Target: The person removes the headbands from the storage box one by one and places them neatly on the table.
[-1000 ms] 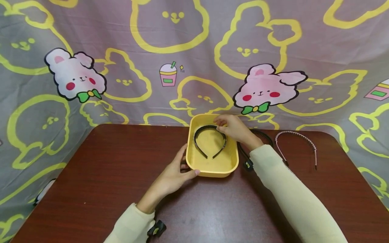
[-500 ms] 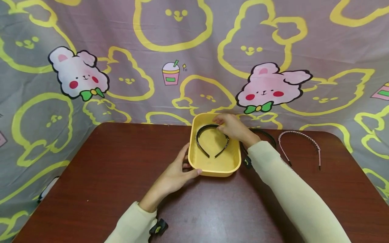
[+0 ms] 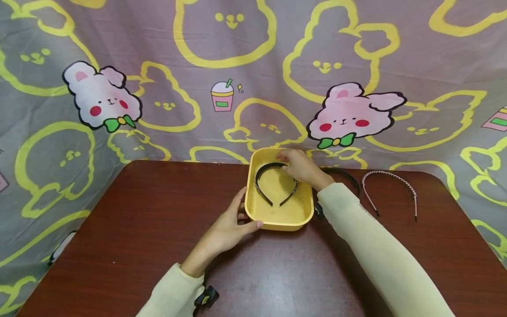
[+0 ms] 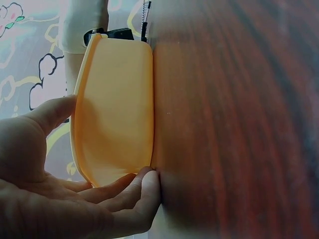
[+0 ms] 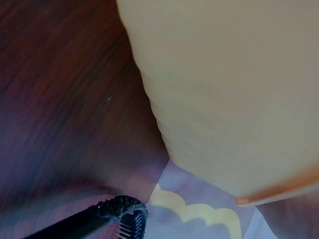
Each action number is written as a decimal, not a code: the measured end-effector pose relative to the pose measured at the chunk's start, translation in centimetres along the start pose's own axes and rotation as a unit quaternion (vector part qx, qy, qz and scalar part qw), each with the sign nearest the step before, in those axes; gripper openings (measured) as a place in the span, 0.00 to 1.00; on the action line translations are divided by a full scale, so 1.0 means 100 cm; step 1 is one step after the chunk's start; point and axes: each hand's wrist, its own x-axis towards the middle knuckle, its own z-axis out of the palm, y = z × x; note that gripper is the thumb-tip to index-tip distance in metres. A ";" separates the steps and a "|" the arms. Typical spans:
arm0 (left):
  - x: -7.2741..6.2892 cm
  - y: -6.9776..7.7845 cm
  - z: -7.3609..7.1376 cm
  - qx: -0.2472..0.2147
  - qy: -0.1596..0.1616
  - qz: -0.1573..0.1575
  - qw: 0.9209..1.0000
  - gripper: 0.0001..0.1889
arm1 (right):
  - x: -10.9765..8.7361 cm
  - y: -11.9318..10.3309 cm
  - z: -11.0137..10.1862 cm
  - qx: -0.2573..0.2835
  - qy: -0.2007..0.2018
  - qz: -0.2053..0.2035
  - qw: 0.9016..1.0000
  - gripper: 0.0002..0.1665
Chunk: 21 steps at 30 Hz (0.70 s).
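Observation:
In the head view a yellow plastic bin (image 3: 279,217) sits near the table's far edge. My left hand (image 3: 226,226) grips its near left corner, thumb on the rim. The left wrist view shows those fingertips (image 4: 149,186) curled low against the bin wall (image 4: 117,99). My right hand (image 3: 299,165) reaches over the bin's right rim and pinches the top of a black toothed headband (image 3: 259,187) inside, its two ends toward me. Part of that band is hidden by the fingers. The right wrist view shows mainly the bin's outer wall (image 5: 224,89).
A second black toothed headband (image 3: 348,176) lies right of the bin, partly hidden by my right wrist; it also appears in the right wrist view. Further right on the brown table (image 3: 158,211) is a pink twisted headband (image 3: 390,176). A patterned cloth (image 3: 253,75) hangs behind.
The view shifts slightly. My right wrist and forearm move a little left, while the fingers stay at the top of the headband. The left hand keeps its hold on the bin.

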 end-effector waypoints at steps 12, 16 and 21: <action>-0.001 -0.001 0.000 -0.003 -0.001 0.002 1.000 0.53 | 0.003 -0.002 0.004 -0.025 -0.008 -0.001 1.000 0.21; -0.001 -0.002 -0.001 -0.003 -0.002 0.000 1.000 0.52 | 0.004 -0.002 0.005 -0.046 -0.011 -0.003 0.999 0.22; -0.002 -0.002 -0.001 -0.002 -0.005 0.000 1.000 0.53 | 0.004 0.000 0.006 -0.089 -0.008 -0.022 0.996 0.21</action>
